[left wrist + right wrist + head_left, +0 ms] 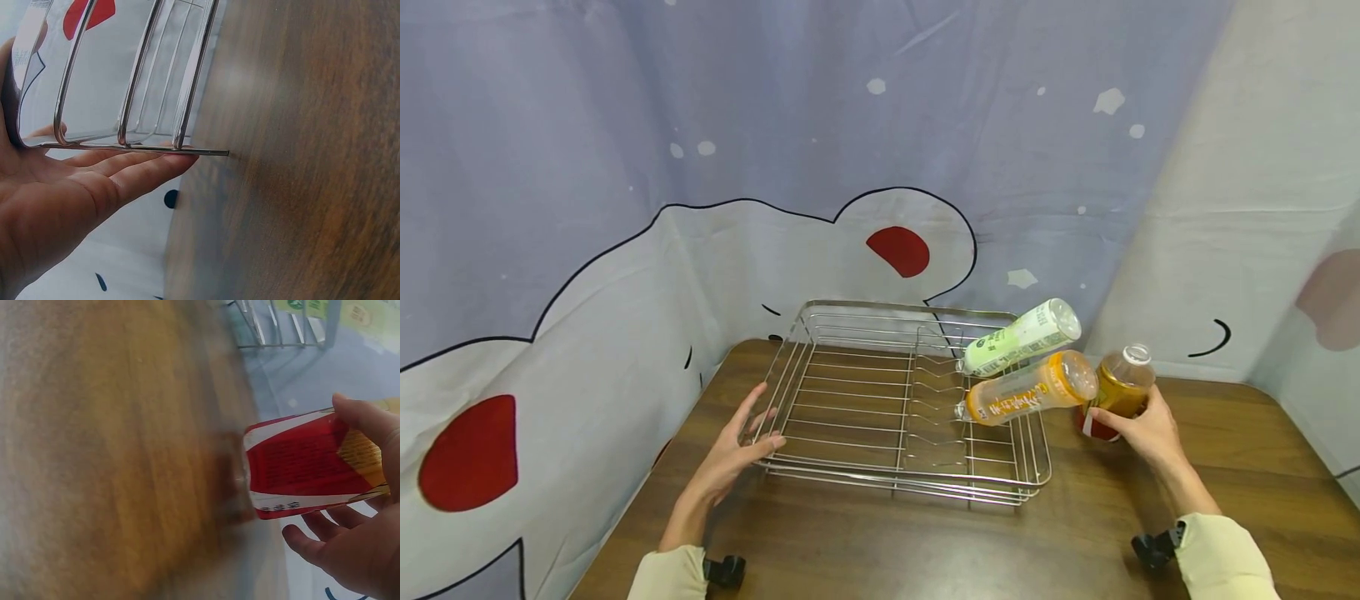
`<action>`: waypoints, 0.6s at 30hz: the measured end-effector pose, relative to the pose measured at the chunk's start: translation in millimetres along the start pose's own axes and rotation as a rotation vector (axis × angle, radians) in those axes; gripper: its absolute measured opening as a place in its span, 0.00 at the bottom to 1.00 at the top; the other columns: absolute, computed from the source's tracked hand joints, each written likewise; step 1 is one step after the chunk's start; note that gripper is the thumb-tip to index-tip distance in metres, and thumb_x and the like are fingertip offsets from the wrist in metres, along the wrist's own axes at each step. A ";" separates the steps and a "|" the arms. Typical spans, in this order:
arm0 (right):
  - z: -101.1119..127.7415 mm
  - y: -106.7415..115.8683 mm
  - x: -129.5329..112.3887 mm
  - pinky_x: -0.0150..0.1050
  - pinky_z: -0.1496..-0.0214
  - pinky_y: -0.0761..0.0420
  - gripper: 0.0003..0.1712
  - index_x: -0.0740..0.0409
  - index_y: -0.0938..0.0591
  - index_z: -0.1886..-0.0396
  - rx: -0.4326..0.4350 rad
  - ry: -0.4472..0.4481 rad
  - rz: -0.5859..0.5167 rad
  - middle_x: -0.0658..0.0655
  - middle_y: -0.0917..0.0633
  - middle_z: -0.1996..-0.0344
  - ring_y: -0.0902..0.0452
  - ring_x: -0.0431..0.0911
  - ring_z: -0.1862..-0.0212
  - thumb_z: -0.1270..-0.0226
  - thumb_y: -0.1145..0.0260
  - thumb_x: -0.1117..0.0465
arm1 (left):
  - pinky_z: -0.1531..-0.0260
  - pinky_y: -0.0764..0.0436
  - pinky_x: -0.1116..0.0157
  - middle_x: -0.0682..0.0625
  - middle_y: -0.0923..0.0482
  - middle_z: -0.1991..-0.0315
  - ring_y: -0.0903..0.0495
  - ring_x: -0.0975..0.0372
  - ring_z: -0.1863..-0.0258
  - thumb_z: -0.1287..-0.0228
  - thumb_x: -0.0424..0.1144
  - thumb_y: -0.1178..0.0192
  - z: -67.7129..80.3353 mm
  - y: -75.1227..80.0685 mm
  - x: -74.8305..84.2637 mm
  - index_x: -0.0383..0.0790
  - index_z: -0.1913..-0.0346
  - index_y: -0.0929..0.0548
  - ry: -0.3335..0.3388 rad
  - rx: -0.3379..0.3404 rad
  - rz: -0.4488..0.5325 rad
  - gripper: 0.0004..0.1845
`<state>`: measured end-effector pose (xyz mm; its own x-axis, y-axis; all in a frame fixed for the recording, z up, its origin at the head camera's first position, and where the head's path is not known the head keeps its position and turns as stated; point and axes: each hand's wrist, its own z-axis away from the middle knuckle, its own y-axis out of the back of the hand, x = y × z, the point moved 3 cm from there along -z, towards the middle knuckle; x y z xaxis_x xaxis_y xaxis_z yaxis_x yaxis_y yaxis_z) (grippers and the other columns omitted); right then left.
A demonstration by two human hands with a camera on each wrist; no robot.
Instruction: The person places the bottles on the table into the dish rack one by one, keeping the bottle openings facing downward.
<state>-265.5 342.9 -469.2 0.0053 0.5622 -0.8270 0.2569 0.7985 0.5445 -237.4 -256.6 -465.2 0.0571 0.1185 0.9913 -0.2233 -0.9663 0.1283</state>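
Note:
A chrome wire dish rack (850, 472) stands on the table. My left hand (733, 450) is at its left end, thumb over the rim and fingers stretched along the outside of the side wires (128, 94). At the right, my right hand (1153, 429) grips a plastic bottle (1123, 383) with a white cap and a red and yellow label (300, 465). That bottle is upright, its base close over the tabletop. Two bottles lean neck-down in the rack's right part: one with a green and white label (1022, 337), one clear with orange (1033, 390).
The brown wooden table (880, 550) runs up to a patterned curtain (820, 125) at the back and sides. Wavy wire dividers (934, 408) stand in the rack's middle, left of the two leaning bottles. The orange bottle's base juts out toward the held bottle.

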 end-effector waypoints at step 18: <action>3.0 -9.6 13.3 0.64 0.38 0.35 0.50 0.71 0.41 0.32 0.023 -0.046 0.004 0.77 0.31 0.38 0.35 0.68 0.39 0.45 0.22 0.55 | 0.36 0.37 0.44 0.31 0.56 0.24 0.39 0.37 0.32 0.33 0.34 0.38 0.0 -0.2 -2.4 0.56 0.20 0.59 -0.009 -0.019 0.009 0.49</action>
<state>-265.0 342.1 -485.9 0.0507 0.5542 -0.8308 0.2791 0.7909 0.5446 -237.5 -256.7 -467.6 0.0635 0.1072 0.9922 -0.2423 -0.9628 0.1195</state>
